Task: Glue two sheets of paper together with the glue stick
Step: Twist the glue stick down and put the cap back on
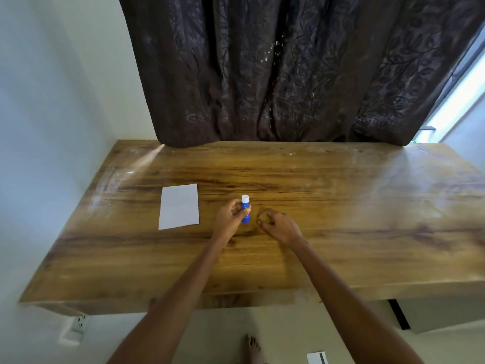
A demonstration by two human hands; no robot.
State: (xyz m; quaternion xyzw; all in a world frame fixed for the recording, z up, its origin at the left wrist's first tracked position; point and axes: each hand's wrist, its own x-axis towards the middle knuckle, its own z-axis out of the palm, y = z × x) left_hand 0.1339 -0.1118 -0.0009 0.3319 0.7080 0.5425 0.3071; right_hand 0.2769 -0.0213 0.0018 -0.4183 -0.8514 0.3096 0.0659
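Observation:
A blue glue stick [246, 206] with a white top stands upright over the middle of the wooden table [341, 219]. My left hand [231, 218] grips its blue body, thumb across the front. My right hand [277, 224] hovers just to the right of it with fingers curled and nothing visible between them. White paper [179, 206] lies flat on the table to the left of my left hand, apart from it. Whether it is one sheet or two stacked, I cannot tell.
A dark patterned curtain [288, 74] hangs behind the table's far edge. A white wall runs along the left side. Below the near edge are a wall socket [78, 323], a bare foot [252, 349] and a small white card [317, 358] on the floor.

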